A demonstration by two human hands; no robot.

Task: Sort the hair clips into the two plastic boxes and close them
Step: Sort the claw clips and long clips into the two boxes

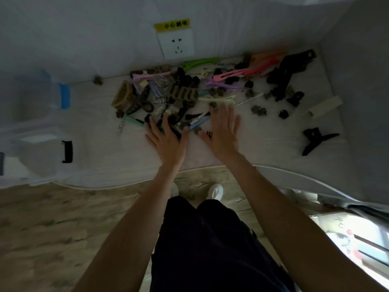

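Plastic hair clips [185,91] of many colours lie in a loose heap on the white worktop [101,131], against the wall below a power socket [176,45], with strays such as a large black claw clip [316,140] well apart to the right. Both hands hover at the near edge of the heap, holding nothing: the left hand [166,138] and the right hand [223,131] each have the grip spread, fingers straight. Two clear plastic boxes [40,127], one with a blue latch [65,95] and one with a black latch [67,151], stand far to the left. Sweeping with flat hands could, I judge, tangle interlocked claws or knock small clips off the front edge onto the floor [52,228]; the dim light may also cause dark clips to be missed or missorted.
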